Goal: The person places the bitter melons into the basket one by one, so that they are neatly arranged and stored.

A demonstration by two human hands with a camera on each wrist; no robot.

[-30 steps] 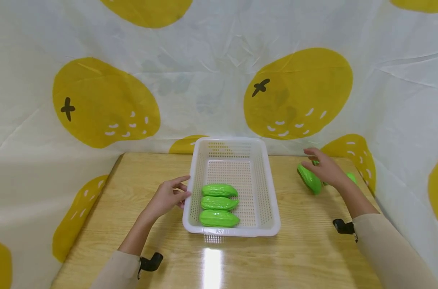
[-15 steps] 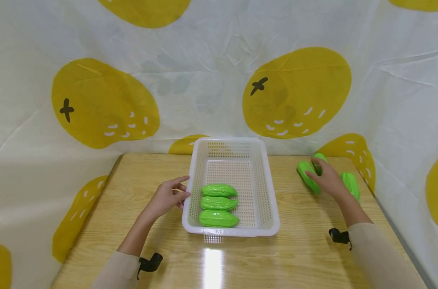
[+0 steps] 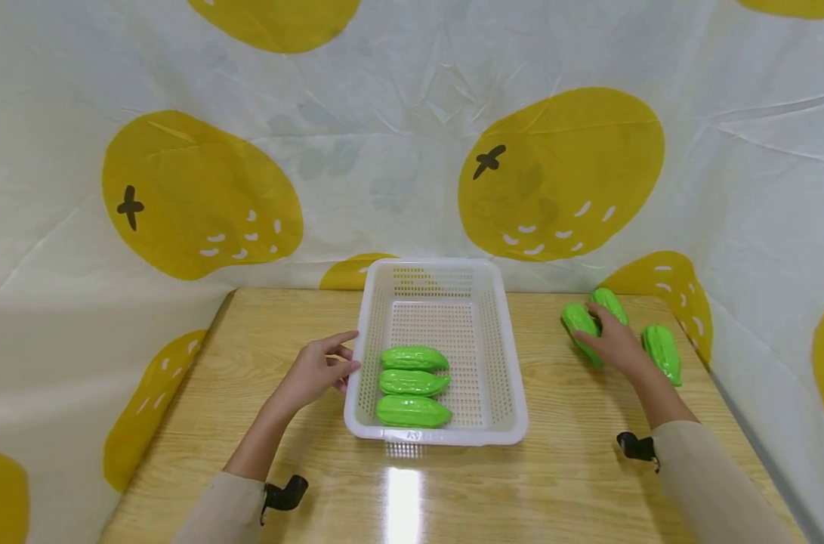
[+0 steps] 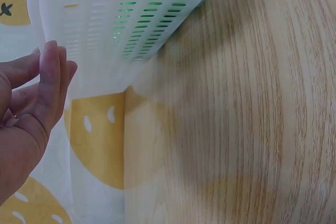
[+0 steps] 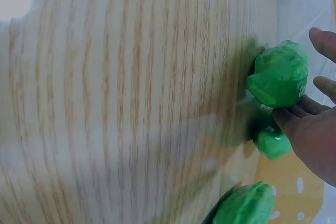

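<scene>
My left hand (image 3: 315,370) rests its fingertips at the left rim of a white perforated plastic basket (image 3: 513,378); in the left wrist view its fingers (image 4: 50,77) are fairly straight against the side. Three glossy green bitter melons (image 3: 413,383) lie side by side in the basket's near half. Over at the right, my right hand (image 3: 615,344) holds another bitter melon (image 3: 576,321), thumb on its left and fingers reaching down its other side. The right wrist view shows this held bitter melon (image 5: 278,74) pointing at the camera, partly covered by the hand.
Right behind the right hand lies a second bitter melon (image 3: 610,304), and a third bitter melon (image 3: 661,353) sits further right near the table edge. The wooden table (image 3: 303,483) backs onto a white curtain (image 3: 384,174) printed with yellow fruit.
My right hand has come down and nearer onto the left of the three loose bitter melons, uncovering the other two. The left hand and basket have stayed put.
</scene>
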